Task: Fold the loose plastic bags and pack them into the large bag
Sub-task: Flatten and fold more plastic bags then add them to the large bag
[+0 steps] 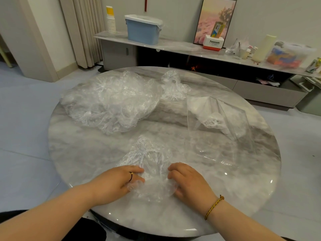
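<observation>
Lower centre: left hand (118,181) and right hand (189,181), apart, pinch a crumpled clear plastic bag (149,157) lying on the round grey marble table (225,197).

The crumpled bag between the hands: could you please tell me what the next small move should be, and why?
Probably draw the left hand and right hand apart to spread the crumpled bag flat on the table: both grip its near end, and it is bunched and wrinkled, not ready to fold.
</observation>
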A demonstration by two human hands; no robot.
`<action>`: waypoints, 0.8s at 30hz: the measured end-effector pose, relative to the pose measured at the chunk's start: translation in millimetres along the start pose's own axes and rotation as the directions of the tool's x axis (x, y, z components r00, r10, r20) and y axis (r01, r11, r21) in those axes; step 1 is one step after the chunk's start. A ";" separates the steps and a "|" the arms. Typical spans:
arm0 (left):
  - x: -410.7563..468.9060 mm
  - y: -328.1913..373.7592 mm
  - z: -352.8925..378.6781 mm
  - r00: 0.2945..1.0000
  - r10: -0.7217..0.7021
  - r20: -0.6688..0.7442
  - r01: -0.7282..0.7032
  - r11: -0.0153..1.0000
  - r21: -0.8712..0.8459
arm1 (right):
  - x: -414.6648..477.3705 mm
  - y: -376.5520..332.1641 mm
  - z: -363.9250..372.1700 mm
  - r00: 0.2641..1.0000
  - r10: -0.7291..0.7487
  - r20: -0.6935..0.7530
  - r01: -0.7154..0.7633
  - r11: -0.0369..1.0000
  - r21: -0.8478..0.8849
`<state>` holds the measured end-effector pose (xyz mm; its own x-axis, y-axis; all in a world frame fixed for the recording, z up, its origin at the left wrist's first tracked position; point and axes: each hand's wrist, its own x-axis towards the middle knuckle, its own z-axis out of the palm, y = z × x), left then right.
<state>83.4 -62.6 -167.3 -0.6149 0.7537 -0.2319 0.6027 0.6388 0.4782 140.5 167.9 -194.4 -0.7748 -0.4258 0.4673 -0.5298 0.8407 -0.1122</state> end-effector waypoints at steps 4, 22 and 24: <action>2.6 -4.8 -3.6 1.000 -0.029 0.000 0.029 1.000 0.006 | 2.5 6.1 -0.8 0.997 0.062 0.049 -0.063 0.998 0.015; 3.7 31.4 -47.2 0.810 -0.513 -0.285 0.014 0.501 -0.865 | 47.3 -10.6 -65.4 0.470 0.788 0.397 -0.567 -0.076 0.821; 6.6 27.5 -47.3 0.793 -0.554 -0.254 0.058 0.483 -0.874 | 47.8 -10.0 -64.4 0.427 0.793 0.435 -0.606 -0.107 0.788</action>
<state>71.8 -47.4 -115.6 -0.9507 0.2040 -0.2336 -0.1887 0.2176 0.9576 131.0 160.6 -114.4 -0.9008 0.3389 -0.2713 0.2538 -0.0957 -0.9625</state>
